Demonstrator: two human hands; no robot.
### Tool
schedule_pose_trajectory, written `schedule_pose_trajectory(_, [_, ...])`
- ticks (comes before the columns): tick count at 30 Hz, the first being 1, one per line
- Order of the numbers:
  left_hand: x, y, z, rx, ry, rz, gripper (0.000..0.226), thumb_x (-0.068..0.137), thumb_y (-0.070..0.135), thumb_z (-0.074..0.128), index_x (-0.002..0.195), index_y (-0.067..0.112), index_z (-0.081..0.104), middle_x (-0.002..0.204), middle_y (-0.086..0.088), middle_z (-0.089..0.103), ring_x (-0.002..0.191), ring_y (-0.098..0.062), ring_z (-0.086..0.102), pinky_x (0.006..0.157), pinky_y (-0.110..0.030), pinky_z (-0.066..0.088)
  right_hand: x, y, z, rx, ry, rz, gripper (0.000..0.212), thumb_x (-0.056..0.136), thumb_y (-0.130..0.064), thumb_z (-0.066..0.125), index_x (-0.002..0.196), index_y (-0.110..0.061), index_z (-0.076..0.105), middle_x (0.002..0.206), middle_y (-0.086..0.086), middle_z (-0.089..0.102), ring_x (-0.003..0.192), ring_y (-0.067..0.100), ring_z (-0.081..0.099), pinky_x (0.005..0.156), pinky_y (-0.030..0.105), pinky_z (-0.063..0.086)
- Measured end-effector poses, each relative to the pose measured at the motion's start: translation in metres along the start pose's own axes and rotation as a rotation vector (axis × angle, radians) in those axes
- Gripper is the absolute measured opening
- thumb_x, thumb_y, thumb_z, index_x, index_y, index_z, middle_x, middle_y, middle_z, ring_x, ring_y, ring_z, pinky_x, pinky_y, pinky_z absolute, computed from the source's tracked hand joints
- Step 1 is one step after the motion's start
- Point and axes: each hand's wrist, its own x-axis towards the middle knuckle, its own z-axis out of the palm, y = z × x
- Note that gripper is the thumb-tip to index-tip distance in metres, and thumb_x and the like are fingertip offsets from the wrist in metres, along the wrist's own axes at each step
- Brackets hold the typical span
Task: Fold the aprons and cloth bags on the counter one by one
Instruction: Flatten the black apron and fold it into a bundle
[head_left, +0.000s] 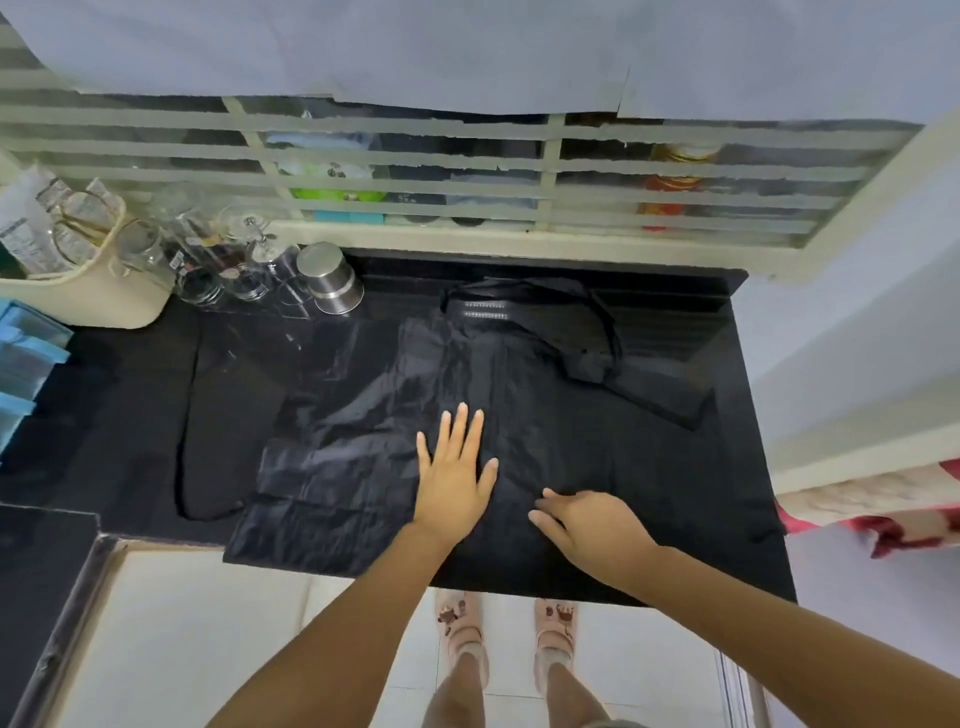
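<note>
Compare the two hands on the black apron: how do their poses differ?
The left hand lies flat, fingers spread, pointing away from the person; the right hand has its fingers together, pointing left. The left hand is farther onto the apron; the right hand is nearer the front edge of the counter. Both touch the apron.

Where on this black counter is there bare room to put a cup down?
Best is the bare counter left of the apron, beyond its strap and in front of the cream basket. The back-left corner is crowded with glasses and a steel tin. The right side looks cloth-covered; black on black, hard to tell.
</note>
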Motion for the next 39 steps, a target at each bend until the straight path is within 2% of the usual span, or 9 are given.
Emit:
schedule_pose_trajectory(3, [0.006, 0.009, 0.017, 0.063, -0.057, 0.06, 0.071, 0.085, 0.059, -0.005, 0.149, 0.028, -0.01, 0.154, 0.007, -0.02, 0.147, -0.021, -0.014, 0.114, -0.057, -0.009, 0.011, 0.02, -0.005, 0.074, 0.131, -0.112, 0.041, 0.102, -0.038, 0.033, 0.134, -0.021, 0.054, 0.138, -0.002, 0.054, 0.124, 0.014, 0.049, 0.109, 0.024, 0.032])
schedule_pose_trajectory(7, [0.002, 0.004, 0.028, 0.161, 0.013, 0.061, 0.065, 0.095, 0.054, 0.021, 0.151, 0.022, 0.021, 0.158, -0.003, 0.02, 0.145, -0.027, 0.019, 0.112, -0.064, 0.011, 0.047, 0.069, -0.009, -0.012, 0.148, -0.103, 0.058, 0.099, -0.052, 0.021, 0.151, -0.027, 0.019, 0.159, -0.004, 0.008, 0.147, 0.017, 0.005, 0.116, 0.029, 0.0])
schedule_pose_trajectory(10, [0.003, 0.003, 0.03, 0.178, 0.033, 0.055, 0.063, 0.095, 0.053, 0.023, 0.15, 0.022, 0.023, 0.157, -0.003, 0.025, 0.144, -0.026, 0.019, 0.11, -0.064, 0.012, 0.094, 0.114, -0.03, 0.036, 0.279, 0.06, 0.075, 0.09, -0.066, 0.014, 0.15, -0.023, 0.025, 0.157, 0.01, 0.022, 0.145, 0.029, 0.019, 0.116, 0.045, 0.011])
schedule_pose_trajectory(14, [0.004, 0.003, 0.03, 0.178, 0.023, 0.043, 0.062, 0.098, 0.054, 0.015, 0.15, 0.022, 0.024, 0.156, -0.003, 0.026, 0.143, -0.025, 0.02, 0.109, -0.065, 0.02, 0.122, 0.164, -0.076, 0.342, 0.445, 0.491, 0.06, 0.1, -0.036, 0.038, 0.149, -0.005, 0.024, 0.155, 0.025, 0.016, 0.143, 0.04, 0.015, 0.118, 0.044, 0.014])
schedule_pose_trajectory(18, [0.005, 0.004, 0.031, 0.181, 0.028, 0.026, 0.065, 0.098, 0.057, 0.004, 0.15, 0.022, 0.021, 0.156, -0.004, 0.027, 0.143, -0.027, 0.021, 0.108, -0.064, 0.018, 0.09, 0.157, -0.082, 0.404, 0.57, 0.395, 0.041, 0.097, -0.018, 0.05, 0.135, -0.004, 0.048, 0.146, 0.018, 0.038, 0.135, 0.032, 0.034, 0.112, 0.039, 0.028])
schedule_pose_trajectory(24, [0.014, 0.015, 0.032, 0.173, -0.002, -0.015, 0.07, 0.097, 0.058, 0.003, 0.15, 0.017, 0.025, 0.155, -0.01, 0.026, 0.142, -0.034, 0.024, 0.106, -0.064, 0.015, 0.008, 0.142, -0.032, 0.318, 0.666, 0.366, 0.043, 0.095, -0.014, 0.054, 0.137, -0.015, 0.048, 0.15, 0.003, 0.035, 0.139, 0.021, 0.029, 0.11, 0.036, 0.031])
schedule_pose_trajectory(31, [0.013, 0.056, 0.039, 0.234, -0.093, 0.367, 0.065, 0.094, 0.054, 0.023, 0.149, 0.02, 0.023, 0.156, -0.004, 0.027, 0.144, -0.025, 0.02, 0.109, -0.058, 0.009, -0.074, 0.126, 0.037, 0.52, 0.699, 0.666, 0.026, 0.088, -0.021, 0.066, 0.11, -0.011, 0.057, 0.107, 0.002, 0.053, 0.097, 0.017, 0.053, 0.086, 0.022, 0.043])
schedule_pose_trajectory(34, [0.008, 0.092, 0.045, 0.259, -0.15, 0.437, 0.073, 0.089, 0.062, 0.007, 0.152, 0.026, -0.002, 0.16, -0.003, -0.006, 0.147, -0.027, -0.006, 0.113, -0.058, -0.008, -0.099, 0.114, 0.052, 0.703, 0.791, 0.816, 0.024, 0.083, -0.022, 0.073, 0.094, -0.013, 0.053, 0.085, -0.01, 0.047, 0.076, 0.006, 0.049, 0.07, 0.015, 0.04])
schedule_pose_trajectory(39, [0.014, 0.136, 0.052, 0.281, -0.182, 0.465, 0.075, 0.082, 0.065, -0.004, 0.148, 0.03, -0.015, 0.16, -0.003, -0.015, 0.145, -0.031, -0.018, 0.11, -0.06, -0.013, -0.12, 0.098, 0.075, 0.901, 0.953, 1.104, 0.046, 0.076, -0.027, 0.079, 0.108, -0.01, 0.05, 0.109, 0.003, 0.045, 0.097, 0.016, 0.045, 0.083, 0.029, 0.044])
